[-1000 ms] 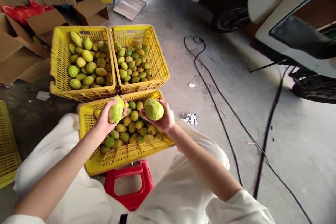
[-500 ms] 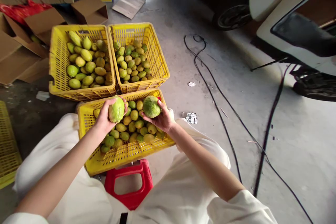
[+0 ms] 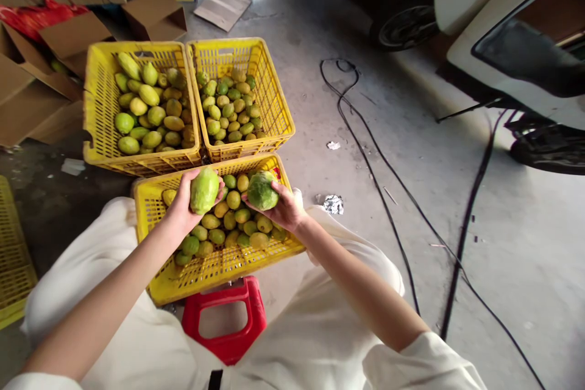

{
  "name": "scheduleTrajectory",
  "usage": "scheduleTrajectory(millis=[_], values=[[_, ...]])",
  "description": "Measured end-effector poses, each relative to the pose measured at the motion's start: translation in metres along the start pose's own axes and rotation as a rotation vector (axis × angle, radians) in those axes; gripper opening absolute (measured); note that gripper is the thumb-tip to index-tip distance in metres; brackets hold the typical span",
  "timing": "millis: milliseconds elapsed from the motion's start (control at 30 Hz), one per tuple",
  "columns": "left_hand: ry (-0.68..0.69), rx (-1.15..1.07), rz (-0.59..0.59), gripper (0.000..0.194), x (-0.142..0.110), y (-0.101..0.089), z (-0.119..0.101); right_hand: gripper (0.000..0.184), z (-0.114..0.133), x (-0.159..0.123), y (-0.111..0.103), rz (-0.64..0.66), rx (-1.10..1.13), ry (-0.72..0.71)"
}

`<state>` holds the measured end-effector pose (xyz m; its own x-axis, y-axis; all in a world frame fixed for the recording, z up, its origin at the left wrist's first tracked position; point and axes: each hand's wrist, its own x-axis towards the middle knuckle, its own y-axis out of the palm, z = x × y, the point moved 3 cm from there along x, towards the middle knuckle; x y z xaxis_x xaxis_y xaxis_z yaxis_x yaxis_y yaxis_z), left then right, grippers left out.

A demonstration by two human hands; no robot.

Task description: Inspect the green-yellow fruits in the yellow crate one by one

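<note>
While both hands (image 3: 286, 210) grip green fruits (image 3: 204, 191) | apart | writing: unreadable

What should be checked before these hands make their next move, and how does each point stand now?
1. Left hand grips the lighter green fruit: ok.
2. Right hand holds the darker green fruit, thumb against it: ok.
3. The two held fruits are apart: ok.
4. Near crate sits below both hands: ok.
5. Undersides of the held fruits are sound: cannot tell, hidden from this view.
6. Floor free of litter: not ok, crumpled foil lies right of the near crate.
</note>
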<state>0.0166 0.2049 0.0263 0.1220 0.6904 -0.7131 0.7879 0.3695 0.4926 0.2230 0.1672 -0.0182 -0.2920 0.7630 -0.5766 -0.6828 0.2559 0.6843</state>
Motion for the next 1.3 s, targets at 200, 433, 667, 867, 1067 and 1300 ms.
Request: scheduleTrajectory(millis=[200, 433, 667, 867, 1067, 1300], values=[[-0.079, 0.035, -0.066, 0.029, -0.0016, -0.0006, -0.0011, 0.037, 0.0014, 0.0042, -0.0033, -0.068, -0.023, -0.031], [0.007, 0.054, 0.009, 0.010, -0.0003, -0.0064, 0.0016, 0.031, 0.0016, 0.0046, -0.0036, -0.095, -0.011, -0.043], [-0.018, 0.039, 0.021, 0.014, -0.0030, -0.0026, 0.0004, 0.041, -0.0005, 0.0034, 0.0003, -0.025, 0.003, -0.007], [-0.045, 0.062, 0.036, 0.019, -0.0021, -0.0044, 0.0000, 0.035, -0.0001, 0.0061, -0.0035, -0.145, -0.024, -0.069], [0.001, 0.096, 0.037, 0.017, -0.0006, -0.0076, 0.0025, 0.028, 0.0020, 0.0057, 0.0033, -0.165, 0.041, -0.019], [-0.032, 0.013, -0.069, 0.007, -0.0042, -0.0031, -0.0007, 0.034, 0.0024, 0.0073, -0.0014, -0.129, 0.104, 0.004]])
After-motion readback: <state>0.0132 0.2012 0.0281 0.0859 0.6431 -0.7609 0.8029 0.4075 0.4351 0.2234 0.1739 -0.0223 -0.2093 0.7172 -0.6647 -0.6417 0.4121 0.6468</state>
